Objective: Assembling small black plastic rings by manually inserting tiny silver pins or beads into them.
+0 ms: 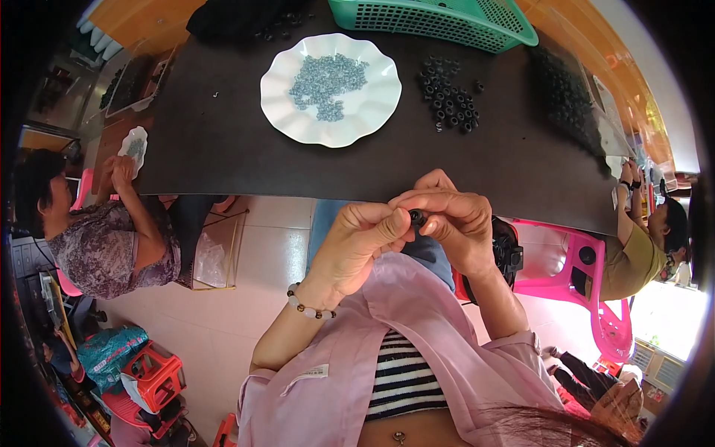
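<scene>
My left hand (357, 242) and my right hand (454, 223) meet just below the near edge of the dark table (223, 141). Between their fingertips they pinch a small black ring-shaped part (417, 217). A beaded bracelet (309, 305) circles my left wrist. On the table ahead stands a white scalloped plate (294, 112) heaped with several small silvery metal pieces (328, 83). To its right lies a loose cluster of black ring parts (449, 97).
A green plastic basket (439, 18) stands at the table's far edge. A clear bag of black parts (570, 97) lies at the right. One person sits at the left (104, 238), another at the right (640, 246). A pink plastic stool (581, 276) is beside me.
</scene>
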`<state>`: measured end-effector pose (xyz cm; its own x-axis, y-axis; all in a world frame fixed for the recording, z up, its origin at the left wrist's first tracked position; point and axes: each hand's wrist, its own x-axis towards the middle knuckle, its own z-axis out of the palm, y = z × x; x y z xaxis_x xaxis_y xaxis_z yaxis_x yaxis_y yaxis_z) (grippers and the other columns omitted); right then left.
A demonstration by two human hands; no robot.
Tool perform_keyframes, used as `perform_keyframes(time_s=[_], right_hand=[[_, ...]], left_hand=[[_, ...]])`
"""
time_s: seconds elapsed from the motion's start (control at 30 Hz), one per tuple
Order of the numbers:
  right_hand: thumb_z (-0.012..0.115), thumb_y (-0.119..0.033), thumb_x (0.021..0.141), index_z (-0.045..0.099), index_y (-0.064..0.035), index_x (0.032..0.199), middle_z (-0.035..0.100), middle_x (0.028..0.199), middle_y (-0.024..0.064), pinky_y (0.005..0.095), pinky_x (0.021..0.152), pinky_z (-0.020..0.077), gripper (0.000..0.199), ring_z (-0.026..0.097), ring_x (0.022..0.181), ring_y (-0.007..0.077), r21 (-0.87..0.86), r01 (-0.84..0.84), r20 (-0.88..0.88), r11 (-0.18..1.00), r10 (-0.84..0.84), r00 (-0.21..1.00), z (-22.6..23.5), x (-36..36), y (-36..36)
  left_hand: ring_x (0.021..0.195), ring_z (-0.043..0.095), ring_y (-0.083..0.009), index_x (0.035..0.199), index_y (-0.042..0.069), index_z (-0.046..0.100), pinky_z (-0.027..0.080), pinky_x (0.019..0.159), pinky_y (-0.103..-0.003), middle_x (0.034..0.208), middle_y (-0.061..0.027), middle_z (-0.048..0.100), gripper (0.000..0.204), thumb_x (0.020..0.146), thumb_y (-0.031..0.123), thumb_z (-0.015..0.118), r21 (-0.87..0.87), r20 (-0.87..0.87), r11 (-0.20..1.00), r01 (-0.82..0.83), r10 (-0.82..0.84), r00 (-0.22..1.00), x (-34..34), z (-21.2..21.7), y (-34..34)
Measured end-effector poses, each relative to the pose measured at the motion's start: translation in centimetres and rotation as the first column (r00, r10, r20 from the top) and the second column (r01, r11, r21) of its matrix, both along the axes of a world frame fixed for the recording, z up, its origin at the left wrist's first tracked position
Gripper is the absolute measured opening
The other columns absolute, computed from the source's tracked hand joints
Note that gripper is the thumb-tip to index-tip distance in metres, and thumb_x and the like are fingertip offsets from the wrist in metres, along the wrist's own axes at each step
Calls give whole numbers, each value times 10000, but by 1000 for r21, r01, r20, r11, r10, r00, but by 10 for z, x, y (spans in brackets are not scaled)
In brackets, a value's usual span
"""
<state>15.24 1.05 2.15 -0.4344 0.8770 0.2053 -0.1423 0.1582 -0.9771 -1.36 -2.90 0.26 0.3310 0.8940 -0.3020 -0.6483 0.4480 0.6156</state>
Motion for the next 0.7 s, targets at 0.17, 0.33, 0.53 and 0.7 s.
perform_keyframes(time_s=[0.17, 0.33, 0.53, 0.7], right_hand=[[720, -228, 800, 716, -1, 959, 711, 929, 100, 289, 746, 454, 277, 505, 863, 168, 55, -10, 14, 998, 9, 1000, -4, 4, 3], [720, -237, 801, 720, -8, 950, 714, 905, 94, 284, 740, 443, 273, 489, 850, 166, 120, -4, 77, 993, -5, 997, -5, 4, 3], [732, -286, 787, 715, 1, 983, 712, 932, 73, 267, 731, 426, 348, 484, 852, 154, 43, 12, 11, 999, -12, 1000, -8, 2, 5], [746, -327, 767, 679, 16, 1077, 688, 1043, 93, 278, 750, 422, 468, 488, 897, 157, 0, -69, -54, 998, 69, 996, -17, 7, 12]], left_hand=[[681, 528, -83, 874, 22, 711, 427, 632, -217, 755, -38, 646, 266, 857, 288, 698, 52, -9, 998, 18, -17, 1000, -2, 1, 0], [668, 522, -84, 870, 19, 715, 423, 619, -221, 746, -40, 642, 262, 850, 280, 708, 118, -79, 993, 23, -13, 997, -3, 1, 3], [643, 482, -68, 827, 27, 711, 372, 577, -199, 724, -17, 623, 299, 839, 326, 713, 93, -88, 996, 2, 6, 996, -1, 3, 6], [631, 458, -54, 804, 38, 702, 338, 554, -195, 697, 10, 591, 326, 833, 362, 713, 43, -71, 999, -27, 30, 997, 2, -1, 11]])
